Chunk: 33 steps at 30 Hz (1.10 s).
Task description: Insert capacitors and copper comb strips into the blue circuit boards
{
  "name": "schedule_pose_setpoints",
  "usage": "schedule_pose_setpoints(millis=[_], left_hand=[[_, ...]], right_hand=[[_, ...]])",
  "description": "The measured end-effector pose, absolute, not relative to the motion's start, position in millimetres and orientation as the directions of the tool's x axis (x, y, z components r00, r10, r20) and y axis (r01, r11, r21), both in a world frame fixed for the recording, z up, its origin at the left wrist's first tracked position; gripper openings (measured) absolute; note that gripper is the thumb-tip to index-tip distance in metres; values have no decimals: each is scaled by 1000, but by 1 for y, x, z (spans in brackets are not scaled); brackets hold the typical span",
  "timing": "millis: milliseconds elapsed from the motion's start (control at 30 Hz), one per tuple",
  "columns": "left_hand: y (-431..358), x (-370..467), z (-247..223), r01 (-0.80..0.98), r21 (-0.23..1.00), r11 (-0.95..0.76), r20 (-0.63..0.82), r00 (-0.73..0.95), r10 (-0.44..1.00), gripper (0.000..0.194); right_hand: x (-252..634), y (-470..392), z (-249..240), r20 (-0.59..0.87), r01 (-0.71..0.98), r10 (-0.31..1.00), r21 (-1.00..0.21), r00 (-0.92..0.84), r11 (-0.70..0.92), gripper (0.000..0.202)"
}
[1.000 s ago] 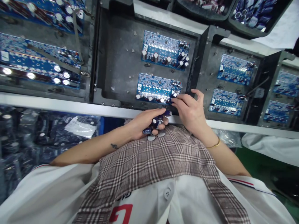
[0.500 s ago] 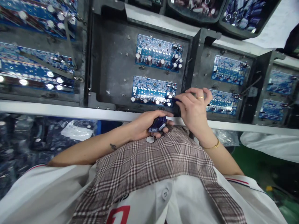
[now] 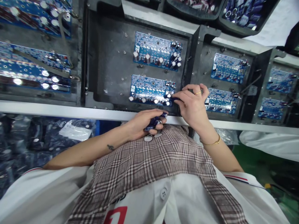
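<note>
My left hand is curled around several dark blue capacitors just in front of the metal rail. At the right end of the nearer blue circuit board, my right hand pinches a dark blue capacitor, partly covered by the fingertips. Whether its leads touch the board, I cannot tell. White-topped capacitors stand along that board's near edge. Behind it in the same black tray lies a second circuit board, also fitted with upright capacitors.
Black bins at the top hold loose parts, among them blue capacitors. More trays with circuit boards stand to the right and left. A silver rail runs along the front. Plastic-wrapped items lie below it at left.
My left hand's fingers have curled further in, shifting the capacitors in it. My right hand stays by the nearer board's right end. The whole view has shifted slightly.
</note>
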<state>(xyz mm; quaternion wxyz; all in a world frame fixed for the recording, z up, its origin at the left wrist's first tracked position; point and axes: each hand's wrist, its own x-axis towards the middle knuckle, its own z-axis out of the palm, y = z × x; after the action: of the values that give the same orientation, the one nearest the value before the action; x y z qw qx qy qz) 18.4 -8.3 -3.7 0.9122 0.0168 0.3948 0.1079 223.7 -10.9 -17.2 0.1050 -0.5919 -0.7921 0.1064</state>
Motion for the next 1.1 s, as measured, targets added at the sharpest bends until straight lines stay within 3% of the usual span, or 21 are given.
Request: schedule_pose_setpoints(millis=[267, 433, 733, 867, 1000, 1100], left_hand=[[-6, 21, -3, -149, 161, 976, -722, 656, 219, 14], [-6, 22, -5, -107, 188, 976, -728, 652, 211, 28], [-2, 22, 1, -97, 255, 962, -723, 641, 256, 23], [8, 17, 18, -118, 329, 937, -697, 639, 326, 19], [30, 36, 38, -49, 483, 874, -625, 680, 384, 28], [78, 93, 60, -43, 648, 760, -486, 745, 457, 27]], right_hand=[[221, -12, -14, 8, 927, 960, -257, -282, 274, 26], [220, -12, -14, 3, 919, 947, -241, -320, 311, 28], [215, -15, -12, 62, 864, 876, -141, -479, 483, 24], [212, -17, 1, 122, 885, 931, -289, -345, 365, 22], [220, -12, 33, 188, 781, 972, -583, -140, 225, 27], [238, -3, 55, 388, 766, 915, -620, 112, 170, 19]])
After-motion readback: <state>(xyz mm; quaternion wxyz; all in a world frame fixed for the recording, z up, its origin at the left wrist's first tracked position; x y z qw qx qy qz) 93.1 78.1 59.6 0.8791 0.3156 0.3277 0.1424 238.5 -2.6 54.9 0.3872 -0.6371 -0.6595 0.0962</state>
